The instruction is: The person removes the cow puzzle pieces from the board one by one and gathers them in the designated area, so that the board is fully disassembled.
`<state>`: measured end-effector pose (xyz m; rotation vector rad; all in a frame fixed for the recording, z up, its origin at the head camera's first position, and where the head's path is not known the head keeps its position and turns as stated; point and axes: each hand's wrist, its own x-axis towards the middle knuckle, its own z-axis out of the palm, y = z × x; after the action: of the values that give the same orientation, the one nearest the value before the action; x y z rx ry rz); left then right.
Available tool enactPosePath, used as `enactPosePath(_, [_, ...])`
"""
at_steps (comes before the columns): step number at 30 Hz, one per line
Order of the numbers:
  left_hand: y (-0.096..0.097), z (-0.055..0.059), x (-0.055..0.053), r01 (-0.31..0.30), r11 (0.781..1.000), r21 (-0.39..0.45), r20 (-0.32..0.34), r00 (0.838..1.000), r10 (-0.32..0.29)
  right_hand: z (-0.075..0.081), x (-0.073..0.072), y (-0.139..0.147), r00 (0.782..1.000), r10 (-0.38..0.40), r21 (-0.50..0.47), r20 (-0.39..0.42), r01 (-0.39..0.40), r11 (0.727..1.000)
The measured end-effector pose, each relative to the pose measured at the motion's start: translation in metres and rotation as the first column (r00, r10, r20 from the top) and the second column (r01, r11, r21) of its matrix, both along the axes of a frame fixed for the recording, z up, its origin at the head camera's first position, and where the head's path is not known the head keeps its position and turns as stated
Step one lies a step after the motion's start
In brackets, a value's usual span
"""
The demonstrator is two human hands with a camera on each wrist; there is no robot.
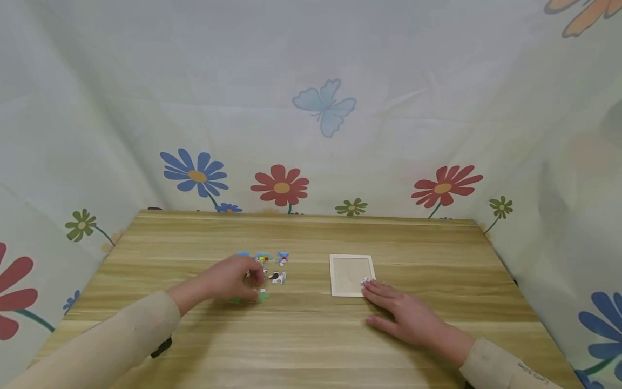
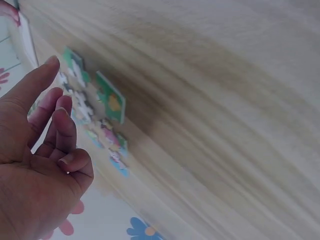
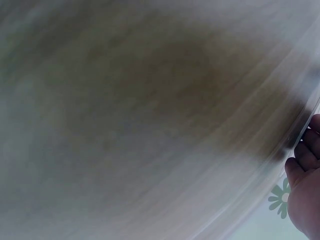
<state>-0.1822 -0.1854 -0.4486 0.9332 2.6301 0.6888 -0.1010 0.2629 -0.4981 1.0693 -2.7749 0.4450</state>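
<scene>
Several jigsaw pieces (image 1: pixel 278 277) lie in a loose group on the left half of the table, with green, blue, and black-and-white printing. Over them is my left hand (image 1: pixel 230 278), its thumb apart from its bent fingers; in the left wrist view nothing shows between them. A green piece (image 2: pixel 111 97) lies just beyond the fingers there. On the right, a square wooden puzzle tray (image 1: pixel 332 275) lies flat. A small whitish piece (image 1: pixel 364 281) sits in its lower right corner, touched by the extended fingertips of my right hand (image 1: pixel 410 316). That piece is mostly hidden by the fingers.
The wood-grain table (image 1: pixel 301 346) ends at a back edge against a fabric backdrop (image 1: pixel 233 119) printed with flowers and a butterfly. Fabric also hangs at both sides. Bare tabletop separates the loose pieces from the tray.
</scene>
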Motion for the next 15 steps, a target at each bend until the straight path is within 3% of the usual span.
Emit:
enactPosePath(11, [0.046,0.014,-0.01,0.089,0.996,0.016,-0.038,0.995,-0.089,0.0,0.001,0.001,1.0,0.0,0.005,0.004,0.0,1.0])
enactPosePath(15, [0.069,0.015,-0.012,0.086,0.996,0.018,-0.032,0.996,-0.086,0.0,0.0,0.001,1.0,-0.004,0.007,0.009,0.004,1.0])
